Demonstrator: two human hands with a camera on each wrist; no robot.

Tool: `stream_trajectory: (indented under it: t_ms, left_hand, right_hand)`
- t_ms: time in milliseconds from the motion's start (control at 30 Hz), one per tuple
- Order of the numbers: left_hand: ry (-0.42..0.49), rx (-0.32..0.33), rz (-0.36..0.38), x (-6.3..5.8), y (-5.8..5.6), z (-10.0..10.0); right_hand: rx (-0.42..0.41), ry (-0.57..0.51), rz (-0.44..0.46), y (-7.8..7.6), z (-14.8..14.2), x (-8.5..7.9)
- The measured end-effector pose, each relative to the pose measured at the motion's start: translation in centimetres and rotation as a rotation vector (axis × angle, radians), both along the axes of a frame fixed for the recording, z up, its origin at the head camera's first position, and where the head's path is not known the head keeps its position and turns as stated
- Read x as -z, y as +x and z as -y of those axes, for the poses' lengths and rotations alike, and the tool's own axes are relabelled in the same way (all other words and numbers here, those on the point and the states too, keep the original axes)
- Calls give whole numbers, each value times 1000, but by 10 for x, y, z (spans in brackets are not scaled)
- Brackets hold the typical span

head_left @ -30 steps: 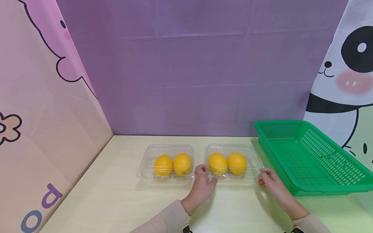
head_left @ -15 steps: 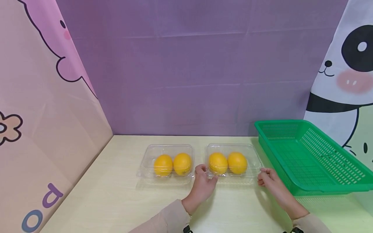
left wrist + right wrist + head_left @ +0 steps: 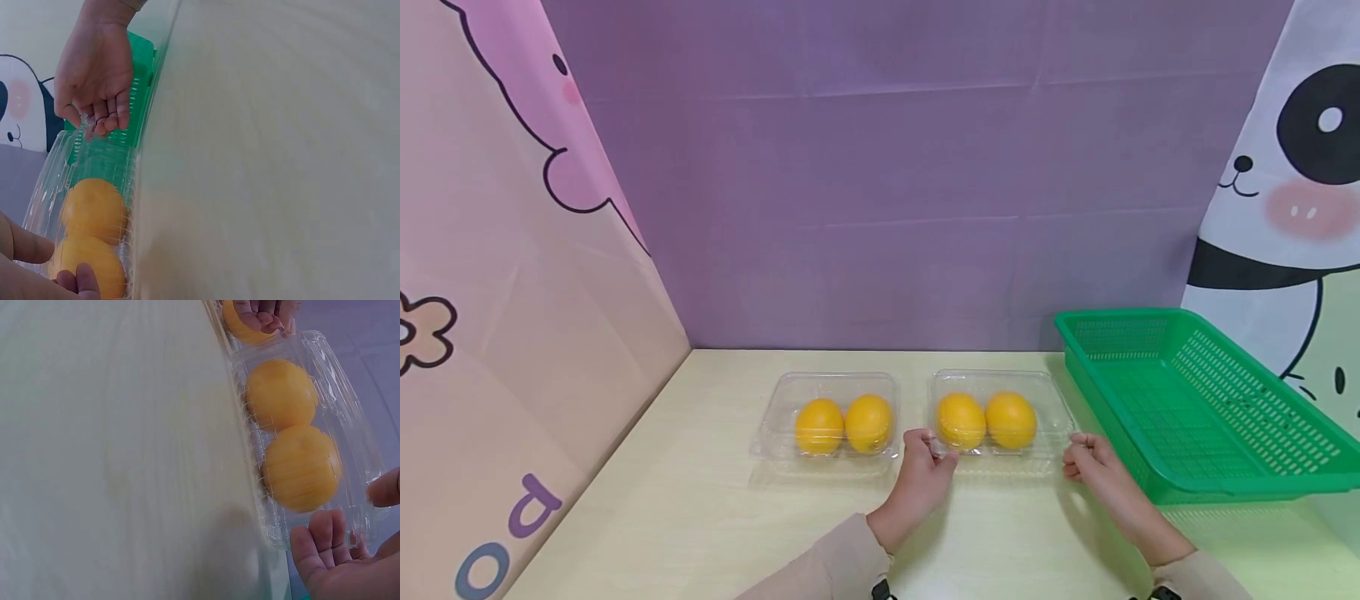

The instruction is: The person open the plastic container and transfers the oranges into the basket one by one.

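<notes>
Two clear plastic clamshell boxes stand side by side on the table, each with two oranges inside. My left hand (image 3: 923, 475) pinches the near left corner of the right clamshell box (image 3: 1047, 443); that grip also shows at the top of the right wrist view. At the near right corner, my right hand (image 3: 1099, 467) pinches the box's edge between thumb and curled fingers, as the left wrist view shows. The oranges (image 3: 961, 422) in this box sit toward its left side, and its lid is down. Nobody touches the left clamshell box (image 3: 775, 421), just left of my left hand.
A green plastic basket (image 3: 1183, 482) with perforated walls stands right of my right hand, close to the box. Behind the pale wooden table (image 3: 700, 500) hangs a purple backdrop (image 3: 880, 208). Cartoon-printed panels flank it on both sides.
My left hand's fingertips have shifted slightly toward me at the box's corner. My right hand and both boxes have stayed in place.
</notes>
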State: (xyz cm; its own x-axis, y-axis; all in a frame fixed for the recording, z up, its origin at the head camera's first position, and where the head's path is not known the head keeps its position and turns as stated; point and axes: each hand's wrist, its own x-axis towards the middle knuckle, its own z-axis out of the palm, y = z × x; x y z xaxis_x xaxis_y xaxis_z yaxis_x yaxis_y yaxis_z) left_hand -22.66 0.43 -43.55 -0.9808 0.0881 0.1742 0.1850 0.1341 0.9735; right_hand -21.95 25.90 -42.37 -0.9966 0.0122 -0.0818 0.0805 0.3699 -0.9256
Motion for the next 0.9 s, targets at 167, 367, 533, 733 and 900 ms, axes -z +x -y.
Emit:
stream_trajectory:
  t_ms: [167,367,533,733,900]
  left_hand:
    - [19,1,65,-2,-2,1]
    - [106,10,96,-4,-4,1]
    - [184,36,144,-6,-4,1]
    - [162,21,169,-7,-3,1]
    - [151,12,162,-6,-4,1]
  right_hand:
    - [7,0,2,0,0,0]
    - [10,4,-1,0,1,-1]
    - [13,6,2,0,1,0]
    - [12,3,2,-1,0,0]
    - [7,1,1,-1,0,0]
